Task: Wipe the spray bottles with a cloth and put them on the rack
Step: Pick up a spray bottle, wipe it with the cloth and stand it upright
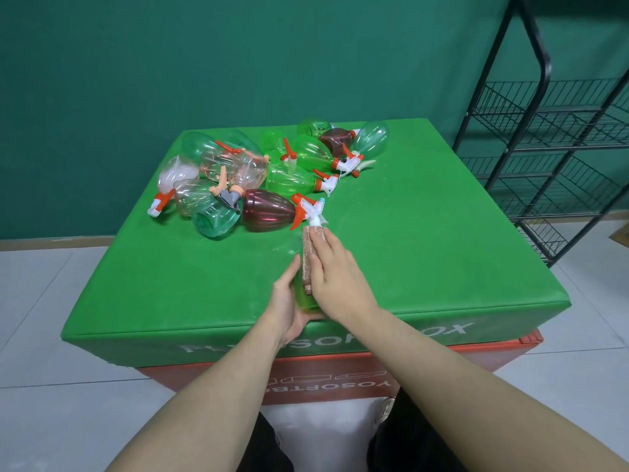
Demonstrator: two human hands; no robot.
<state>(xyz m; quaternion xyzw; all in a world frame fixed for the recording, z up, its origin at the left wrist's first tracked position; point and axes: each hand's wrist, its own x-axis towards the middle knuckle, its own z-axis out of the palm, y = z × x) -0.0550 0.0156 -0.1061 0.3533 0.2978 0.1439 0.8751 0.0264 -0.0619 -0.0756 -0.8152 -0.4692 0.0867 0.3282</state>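
Left hand (289, 301) fingers curled round a green spray bottle (304, 298), right hand (335, 277) fingers flat, pressing brown cloth (311, 253) on it

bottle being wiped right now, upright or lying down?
Lying down. The green bottle lies on the green table, nozzle pointing away; left hand holds it, right hand presses the cloth on it.

staged room: green wall (238, 46), foam box (425, 233), wire rack (544, 137)
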